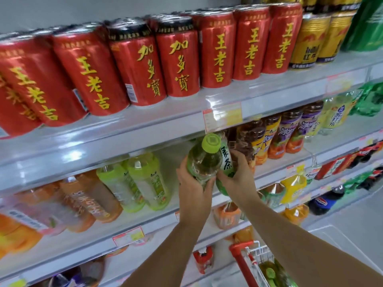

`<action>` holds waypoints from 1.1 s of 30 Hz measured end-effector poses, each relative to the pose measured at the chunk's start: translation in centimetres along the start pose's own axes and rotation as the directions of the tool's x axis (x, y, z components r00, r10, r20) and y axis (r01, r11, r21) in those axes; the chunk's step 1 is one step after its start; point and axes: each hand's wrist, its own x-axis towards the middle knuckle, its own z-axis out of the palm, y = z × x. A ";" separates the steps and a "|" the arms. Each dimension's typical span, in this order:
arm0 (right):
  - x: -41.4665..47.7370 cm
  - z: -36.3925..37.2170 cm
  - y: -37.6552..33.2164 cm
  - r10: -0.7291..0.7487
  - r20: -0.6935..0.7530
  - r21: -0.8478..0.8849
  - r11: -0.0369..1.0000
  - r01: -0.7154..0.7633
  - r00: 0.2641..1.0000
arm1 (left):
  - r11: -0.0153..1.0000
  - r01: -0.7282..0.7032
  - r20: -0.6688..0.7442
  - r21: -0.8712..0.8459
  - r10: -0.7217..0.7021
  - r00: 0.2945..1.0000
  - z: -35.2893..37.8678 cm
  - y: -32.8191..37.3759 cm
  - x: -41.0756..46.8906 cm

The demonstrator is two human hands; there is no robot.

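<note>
Green drinks: first bottle [204,162] gripped in left hand [192,191]; second bottle [227,160], just beside, gripped in right hand [238,177]; hands adjacent.

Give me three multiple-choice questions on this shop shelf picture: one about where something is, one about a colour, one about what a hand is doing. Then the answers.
1. Where do the red cans stand?
A. on the shelf above the rows of bottles
B. on the floor
C. on a table

2. What colour is the cap of the bottle in the left hand?
A. red
B. light green
C. blue

3. What is the right hand doing?
A. hanging empty
B. pressing flat on a can
C. gripping a second green bottle

Answers:
1 A, the cans line the top shelf, over the bottle rows.
2 B, the cap turned toward the camera is light green.
3 C, its fingers curl round the labelled bottle beside the first.
</note>
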 end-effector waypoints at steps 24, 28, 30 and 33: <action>3.4 2.6 5.1 -0.081 0.187 -0.118 0.988 0.104 0.979 | 0.930 0.095 -0.001 0.354 -0.101 0.995 1.2 -4.7 0.6; 0.4 0.5 6.1 -0.225 0.363 -0.542 0.739 0.402 0.904 | 0.701 -0.162 0.153 0.695 0.077 0.985 0.4 -5.6 -2.0; 0.6 0.4 6.0 -0.109 0.498 -0.650 0.610 0.454 0.860 | 0.666 -0.078 0.170 0.742 -0.075 0.983 0.6 -5.2 -1.0; 2.0 1.5 5.4 -0.023 0.521 -0.682 0.590 0.432 0.853 | 0.690 -0.007 0.202 0.724 -0.203 0.958 1.2 -5.6 0.9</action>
